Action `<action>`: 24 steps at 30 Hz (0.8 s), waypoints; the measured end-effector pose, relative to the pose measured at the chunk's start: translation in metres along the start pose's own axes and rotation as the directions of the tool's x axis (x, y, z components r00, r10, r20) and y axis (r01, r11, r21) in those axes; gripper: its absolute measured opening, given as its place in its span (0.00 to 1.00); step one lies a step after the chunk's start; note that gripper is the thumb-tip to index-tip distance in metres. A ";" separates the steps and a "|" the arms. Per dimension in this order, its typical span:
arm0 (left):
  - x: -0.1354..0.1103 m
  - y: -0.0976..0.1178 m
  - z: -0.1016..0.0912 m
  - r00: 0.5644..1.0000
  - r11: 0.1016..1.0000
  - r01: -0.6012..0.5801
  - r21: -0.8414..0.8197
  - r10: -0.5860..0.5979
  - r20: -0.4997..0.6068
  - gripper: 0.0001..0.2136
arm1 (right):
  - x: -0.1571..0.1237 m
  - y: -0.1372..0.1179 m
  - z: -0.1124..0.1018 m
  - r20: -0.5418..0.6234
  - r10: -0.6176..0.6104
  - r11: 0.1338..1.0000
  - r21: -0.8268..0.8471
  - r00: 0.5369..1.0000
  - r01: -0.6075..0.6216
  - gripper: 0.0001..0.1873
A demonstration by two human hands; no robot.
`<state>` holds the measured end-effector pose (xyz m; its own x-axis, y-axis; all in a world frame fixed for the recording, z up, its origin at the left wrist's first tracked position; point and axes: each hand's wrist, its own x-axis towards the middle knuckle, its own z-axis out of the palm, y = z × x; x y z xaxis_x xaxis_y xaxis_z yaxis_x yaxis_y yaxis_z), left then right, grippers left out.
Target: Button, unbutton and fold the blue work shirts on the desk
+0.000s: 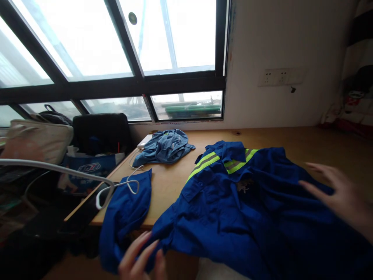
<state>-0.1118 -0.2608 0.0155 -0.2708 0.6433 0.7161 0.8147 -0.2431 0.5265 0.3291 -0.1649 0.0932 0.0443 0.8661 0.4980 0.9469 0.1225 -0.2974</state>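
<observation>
A dark blue work jacket [215, 206] with yellow-green and grey reflective stripes lies spread over the wooden table, its collar toward the wall. One sleeve [128, 206] runs out to the left and droops over the table's front edge. My left hand [142, 258] is at the bottom of the view, close to that sleeve, fingers apart; whether it touches the cloth I cannot tell. Over the jacket's right side hovers my right hand [335, 190], blurred, thumb and fingers spread with nothing between them.
Farther back on the table [166, 182] lies a crumpled lighter blue garment [166, 146], beside a white power strip [145, 141]. A white cable [134, 186] loops across the sleeve. Left of the table stand a black chair [101, 132] and bags. Wall sockets [281, 77] sit behind.
</observation>
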 end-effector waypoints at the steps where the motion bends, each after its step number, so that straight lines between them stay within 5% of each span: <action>1: 0.006 0.019 0.013 0.973 0.996 0.018 -0.084 0.002 0.230 0.12 | 0.006 -0.010 0.023 0.141 -0.111 0.993 0.056 0.984 0.104 0.34; 3: 0.020 0.049 0.048 0.845 0.975 0.140 -0.175 -0.026 0.534 0.17 | 0.013 -0.029 0.069 0.361 -0.270 0.963 0.128 0.893 0.239 0.40; 5: 0.033 0.065 0.090 0.723 0.990 0.136 -0.033 -0.077 0.687 0.24 | 0.017 -0.038 0.106 0.426 -0.270 0.963 0.117 0.864 0.243 0.33; 7: 0.045 0.065 0.132 0.672 0.979 0.028 0.203 -0.169 0.721 0.30 | 0.022 -0.035 0.131 0.428 -0.222 0.975 0.088 0.876 0.204 0.28; 10: 0.068 0.045 0.187 0.661 0.930 -0.210 0.301 -0.092 0.745 0.33 | 0.039 -0.014 0.140 0.400 -0.205 0.978 0.116 0.893 0.172 0.29; 13: 0.109 0.013 0.224 0.555 0.909 -0.381 0.170 0.078 0.828 0.33 | 0.052 0.001 0.121 0.414 -0.183 0.981 0.141 0.892 0.136 0.28; 17: 0.175 -0.023 0.257 0.442 0.895 -0.445 0.027 0.194 0.876 0.28 | 0.040 -0.013 0.061 0.459 -0.151 0.988 0.110 0.875 0.113 0.21; 21: 0.210 -0.030 0.280 0.439 0.898 -0.427 0.104 0.105 0.892 0.21 | 0.005 -0.049 -0.008 0.563 -0.245 0.953 0.289 0.789 0.090 0.17; 24: 0.201 -0.014 0.284 0.494 0.887 -0.445 0.126 0.125 0.861 0.16 | 0.005 -0.059 -0.032 0.692 -0.319 0.893 0.449 0.647 -0.040 0.22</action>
<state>-0.0319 0.0783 0.0220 0.4096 0.9119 0.0248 0.9075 -0.4101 0.0905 0.2833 -0.1832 0.1399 -0.4937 0.8571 -0.1468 0.7007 0.2921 -0.6510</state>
